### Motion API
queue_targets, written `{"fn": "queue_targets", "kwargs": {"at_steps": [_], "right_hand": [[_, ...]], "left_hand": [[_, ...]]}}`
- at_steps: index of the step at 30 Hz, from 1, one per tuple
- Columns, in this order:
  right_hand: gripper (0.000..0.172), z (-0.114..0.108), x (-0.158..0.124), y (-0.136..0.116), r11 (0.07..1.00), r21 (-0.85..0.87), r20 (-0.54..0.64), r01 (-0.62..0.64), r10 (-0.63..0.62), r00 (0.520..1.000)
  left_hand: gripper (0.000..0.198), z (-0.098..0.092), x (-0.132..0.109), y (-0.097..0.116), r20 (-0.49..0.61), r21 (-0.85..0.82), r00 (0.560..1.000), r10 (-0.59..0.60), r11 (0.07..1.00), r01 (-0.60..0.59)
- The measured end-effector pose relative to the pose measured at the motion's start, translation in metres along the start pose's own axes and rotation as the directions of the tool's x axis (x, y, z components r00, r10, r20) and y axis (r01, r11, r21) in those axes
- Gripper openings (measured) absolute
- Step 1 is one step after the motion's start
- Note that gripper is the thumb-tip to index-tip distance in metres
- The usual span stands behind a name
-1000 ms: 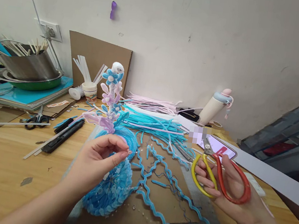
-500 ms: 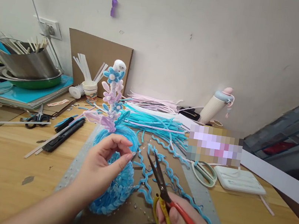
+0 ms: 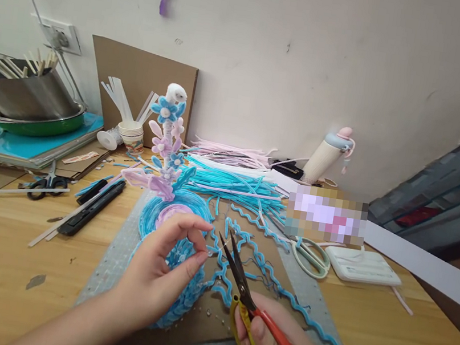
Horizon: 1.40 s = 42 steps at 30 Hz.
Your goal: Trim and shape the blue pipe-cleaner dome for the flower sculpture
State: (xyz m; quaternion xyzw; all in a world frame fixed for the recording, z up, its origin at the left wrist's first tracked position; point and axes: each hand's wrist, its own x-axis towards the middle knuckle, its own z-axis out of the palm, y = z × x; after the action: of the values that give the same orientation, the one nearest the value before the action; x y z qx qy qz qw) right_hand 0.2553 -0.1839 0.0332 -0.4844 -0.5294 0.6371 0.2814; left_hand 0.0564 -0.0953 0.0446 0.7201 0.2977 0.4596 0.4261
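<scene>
My left hand (image 3: 167, 264) is closed in a pinch over the blue fuzzy piece (image 3: 179, 297); what lies between thumb and fingertip is too small to name. A round blue coil (image 3: 150, 212) with a pink centre lies behind the hand, and a stem of blue and pink fuzzy flowers (image 3: 169, 143) rises above it. My right hand (image 3: 270, 334) grips scissors (image 3: 253, 308) with one red and one yellow handle. The blades are slightly parted, their tips just right of my left fingertips. Wavy blue strips (image 3: 300, 308) spread over the cardboard (image 3: 206, 330).
Blue pipe cleaners (image 3: 236, 188) and pink ones lie by the wall. Green-handled scissors (image 3: 310, 258), a white box (image 3: 352, 264) and a bottle (image 3: 327, 158) stand or lie right. A black cutter (image 3: 92, 208), black scissors (image 3: 50, 186) and metal bowl (image 3: 38, 95) are left.
The scissors' tips are now nearer my left fingertips, and the left hand has shifted slightly right and down. The whole view has moved a little, uncovering the coil's pink centre.
</scene>
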Motion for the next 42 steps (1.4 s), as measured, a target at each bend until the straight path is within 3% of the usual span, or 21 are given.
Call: {"fn": "queue_targets", "kwargs": {"at_steps": [15,24,33,37,42], "right_hand": [[0.056,0.005,0.002,0.006,0.995,0.093,-0.027,0.022,-0.02,0.999],[0.053,0.005,0.002,0.01,0.997,0.067,-0.023,0.048,-0.046,0.999],[0.055,0.009,0.004,0.015,0.998,0.068,-0.109,0.018,-0.011,0.994],[0.053,0.01,0.005,0.019,0.997,0.07,-0.108,0.017,-0.009,0.994],[0.055,0.012,0.006,0.017,0.999,0.033,-0.104,0.009,-0.005,0.995]], "left_hand": [[0.032,0.002,0.0,0.004,0.069,-0.066,0.997,-0.028,0.997,0.033],[0.032,0.002,0.0,0.005,0.079,-0.073,0.996,-0.035,0.996,0.041],[0.029,-0.001,0.001,0.004,0.08,-0.055,0.995,-0.059,0.996,0.063],[0.019,0.0,0.001,0.003,0.037,0.02,0.998,-0.047,0.999,0.046],[0.018,0.002,0.004,0.001,0.029,0.317,0.99,0.141,0.938,-0.143]]}}
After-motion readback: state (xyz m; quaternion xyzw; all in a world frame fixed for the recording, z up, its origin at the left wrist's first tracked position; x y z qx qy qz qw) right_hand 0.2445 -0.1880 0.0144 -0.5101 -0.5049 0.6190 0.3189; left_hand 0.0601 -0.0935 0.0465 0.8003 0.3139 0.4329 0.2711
